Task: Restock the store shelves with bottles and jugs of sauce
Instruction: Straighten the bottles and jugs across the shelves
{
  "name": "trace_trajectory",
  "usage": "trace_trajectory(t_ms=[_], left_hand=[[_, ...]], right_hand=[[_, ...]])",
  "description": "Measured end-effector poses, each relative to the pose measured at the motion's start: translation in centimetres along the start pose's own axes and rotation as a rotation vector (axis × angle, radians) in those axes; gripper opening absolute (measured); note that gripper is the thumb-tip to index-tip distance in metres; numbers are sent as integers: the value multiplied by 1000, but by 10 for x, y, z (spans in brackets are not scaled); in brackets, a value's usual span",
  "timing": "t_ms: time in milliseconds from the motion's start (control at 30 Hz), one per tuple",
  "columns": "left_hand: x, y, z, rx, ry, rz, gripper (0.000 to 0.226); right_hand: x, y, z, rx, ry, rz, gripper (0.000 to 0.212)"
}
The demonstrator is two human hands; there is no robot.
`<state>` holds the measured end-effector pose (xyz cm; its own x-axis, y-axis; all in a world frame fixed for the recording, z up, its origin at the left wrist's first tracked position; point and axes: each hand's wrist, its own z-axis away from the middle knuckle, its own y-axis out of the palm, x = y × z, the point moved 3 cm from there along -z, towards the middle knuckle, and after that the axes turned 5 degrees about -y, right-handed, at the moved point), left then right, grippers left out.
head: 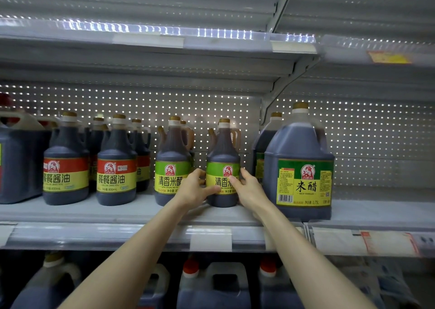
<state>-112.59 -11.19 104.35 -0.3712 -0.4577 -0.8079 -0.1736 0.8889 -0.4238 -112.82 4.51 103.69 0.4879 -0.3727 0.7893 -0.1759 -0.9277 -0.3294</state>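
Left hand (191, 188) blocks label corner on left green-label bottle (173, 148); right hand (249, 188) covers characters on gripped bottle (223, 148); far-left jug (18, 158) cut off; yellow tag (388, 57) blurred.

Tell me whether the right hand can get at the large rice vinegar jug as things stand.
Probably yes. The right hand grips the green-label bottle, and the large rice vinegar jug stands right beside it at the shelf front, nothing between; it must let go first.
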Motion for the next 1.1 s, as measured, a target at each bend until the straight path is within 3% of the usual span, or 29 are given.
trace_trajectory(t_ms=[1100], left_hand=[[-1,3,3,45,-43,-2,52]], right_hand=[[8,-3,9,-51,9,15,44]])
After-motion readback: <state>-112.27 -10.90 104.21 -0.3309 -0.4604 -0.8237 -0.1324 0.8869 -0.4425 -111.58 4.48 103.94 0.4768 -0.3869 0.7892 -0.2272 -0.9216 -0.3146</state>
